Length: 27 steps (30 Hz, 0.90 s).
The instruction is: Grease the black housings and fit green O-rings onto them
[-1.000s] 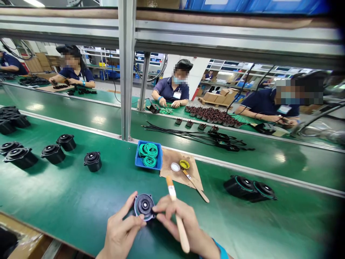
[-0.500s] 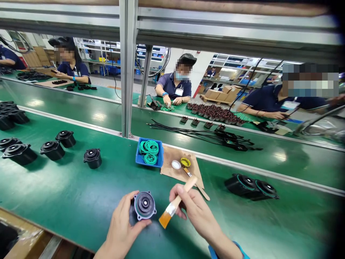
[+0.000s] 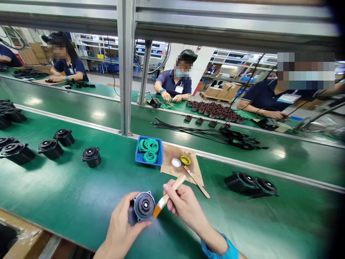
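Note:
My left hand (image 3: 121, 221) grips a round black motor housing (image 3: 145, 205) from its left side, fingers behind and thumb in front. Its flanged face is turned up, with a green ring visible around the centre. In my right hand (image 3: 184, 203) is a flat paintbrush (image 3: 168, 194) with a wooden handle, pinched between thumb and fingers. The orange bristles are at the right edge of the housing; whether they touch it I cannot tell. A blue bin (image 3: 149, 151) of green rubber rings (image 3: 148, 145) stands behind the housing.
A stained cardboard sheet (image 3: 168, 169) carries a white lid (image 3: 176, 163), a yellow-rimmed cap (image 3: 185, 160) and a second brush (image 3: 198, 183). Several black housings (image 3: 91, 157) stand left; two with green rings (image 3: 242, 183) lie right. A metal post (image 3: 125, 72) rises behind; co-workers (image 3: 175, 82) sit beyond.
My right hand has moved left with the paintbrush, bringing its bristles to the housing's edge. My left hand still holds the housing in about the same place.

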{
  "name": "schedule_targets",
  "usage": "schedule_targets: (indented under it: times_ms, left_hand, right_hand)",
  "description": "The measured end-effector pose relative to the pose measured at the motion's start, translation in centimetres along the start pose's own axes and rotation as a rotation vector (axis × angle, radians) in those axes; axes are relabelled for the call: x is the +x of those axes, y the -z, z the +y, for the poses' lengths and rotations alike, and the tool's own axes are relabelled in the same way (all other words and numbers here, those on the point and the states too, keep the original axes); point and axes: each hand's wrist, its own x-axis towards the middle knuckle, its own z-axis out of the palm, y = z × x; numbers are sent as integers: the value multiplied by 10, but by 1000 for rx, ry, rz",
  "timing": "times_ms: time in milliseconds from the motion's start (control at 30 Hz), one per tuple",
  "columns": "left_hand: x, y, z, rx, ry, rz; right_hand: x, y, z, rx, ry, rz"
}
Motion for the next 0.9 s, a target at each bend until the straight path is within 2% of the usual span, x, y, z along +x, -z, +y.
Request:
schedule_targets:
  times_ms: [367, 667, 800, 900]
  left_hand:
    - [9, 7, 12, 65, -258, 35]
    - [12, 7, 11, -23, -342, 26]
    - [12, -5, 2, -102, -419, 65]
    - [12, -25, -8, -199, -469, 192]
  right_hand:
    - [3, 3, -7, -151, 247, 52]
    - [1, -6, -23, -275, 498, 11]
    - [-3, -4, -23, -363, 670, 38]
    - [4, 2, -10, -332, 664, 21]
